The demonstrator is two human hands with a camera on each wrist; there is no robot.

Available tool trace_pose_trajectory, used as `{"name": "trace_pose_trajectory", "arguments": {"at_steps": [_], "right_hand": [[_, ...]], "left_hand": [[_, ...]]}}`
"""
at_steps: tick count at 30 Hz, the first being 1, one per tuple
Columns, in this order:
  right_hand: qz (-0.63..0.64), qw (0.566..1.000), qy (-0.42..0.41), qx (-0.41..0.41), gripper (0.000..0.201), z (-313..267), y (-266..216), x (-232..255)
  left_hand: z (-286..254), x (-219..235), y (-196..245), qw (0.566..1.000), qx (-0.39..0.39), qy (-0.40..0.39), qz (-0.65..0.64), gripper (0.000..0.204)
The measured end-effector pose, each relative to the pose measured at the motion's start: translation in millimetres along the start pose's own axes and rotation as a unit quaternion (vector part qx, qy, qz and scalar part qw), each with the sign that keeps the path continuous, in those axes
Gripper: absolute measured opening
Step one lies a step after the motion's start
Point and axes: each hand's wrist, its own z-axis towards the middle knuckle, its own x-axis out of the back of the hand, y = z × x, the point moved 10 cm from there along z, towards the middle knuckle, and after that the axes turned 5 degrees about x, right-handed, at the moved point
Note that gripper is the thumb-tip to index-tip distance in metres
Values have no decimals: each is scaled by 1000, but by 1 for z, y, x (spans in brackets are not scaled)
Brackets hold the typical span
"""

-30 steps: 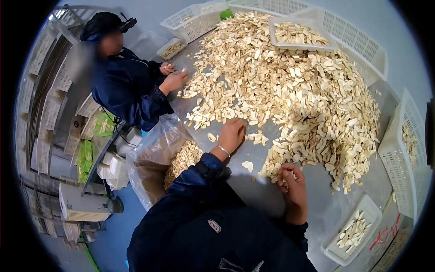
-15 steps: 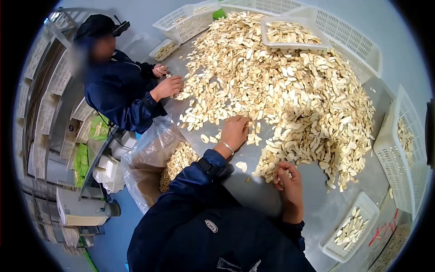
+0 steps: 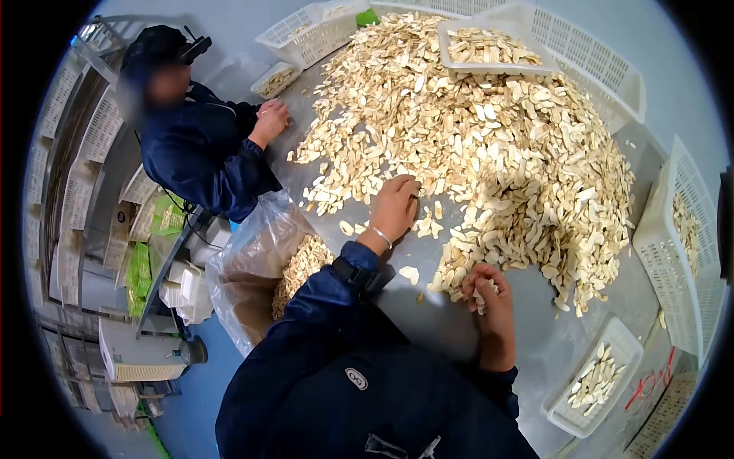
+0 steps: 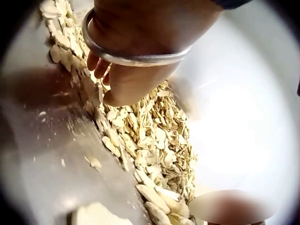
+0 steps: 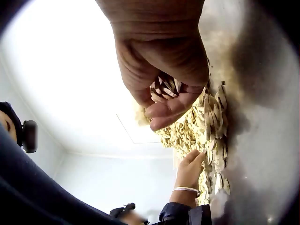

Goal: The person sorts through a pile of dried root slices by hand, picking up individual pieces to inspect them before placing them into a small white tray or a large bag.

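Pale slices (image 5: pixel 165 90) lie in the right hand (image 5: pixel 164 61) by the pile's edge (image 3: pixel 451 271)

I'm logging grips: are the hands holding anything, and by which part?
The right hand cups several slices in its curled fingers; which part of each cannot be told. For the left hand, unclear.

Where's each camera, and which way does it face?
Head: on the person's head, facing forward and down at the pile of slices; left hand, right hand and jacket show.
Left wrist: on that wrist, facing past the bangle and left hand to pile and table.
Right wrist: on that wrist, facing along the right hand, which holds slices; left hand beyond.
All three share pile and bangle.
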Motion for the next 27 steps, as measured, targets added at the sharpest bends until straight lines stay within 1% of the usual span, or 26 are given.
{"name": "trace_pose_trajectory", "arguments": {"at_steps": [1,2,5,6,9,12,15,16,19,22,25,26,27], "right_hand": [[9,1000,7,2,17,1,-1,2],[17,1000,16,5,17,1,-3,5],[15,997,78,-9,17,-1,-9,15],[12,997,78,5,17,0,-11,17],[-89,990,97,43,18,3,-10,26],[-170,978,86,80,17,6,-11,28],[-144,981,99,81,16,3,-15,29],[-145,981,103,82,15,3,-15,31],[-145,980,107,87,15,4,-13,35],[-136,981,106,93,15,6,-10,36],[-139,980,110,91,15,5,-9,37],[-141,979,112,91,15,4,-10,37],[-143,979,114,92,15,5,-10,36]], "left_hand": [[2,-5,2,1000,-27,-3,11,9],[1,-13,-2,999,-25,-39,16,8],[-6,-3,4,994,-19,-64,83,6],[-11,-3,5,991,16,-106,80,5],[-35,-17,35,981,2,-167,-94,12],[-57,-24,83,959,-17,-223,-173,24],[-59,-26,99,971,-89,-186,-120,36],[-60,-30,98,970,-71,-208,-105,36],[-62,-35,89,967,-70,-233,-74,35],[-61,-25,77,977,-77,-180,-90,28],[-58,-15,55,980,7,-155,-123,24],[-57,-7,51,983,24,-133,-122,20],[-58,-7,43,979,61,-138,-141,19]]}}
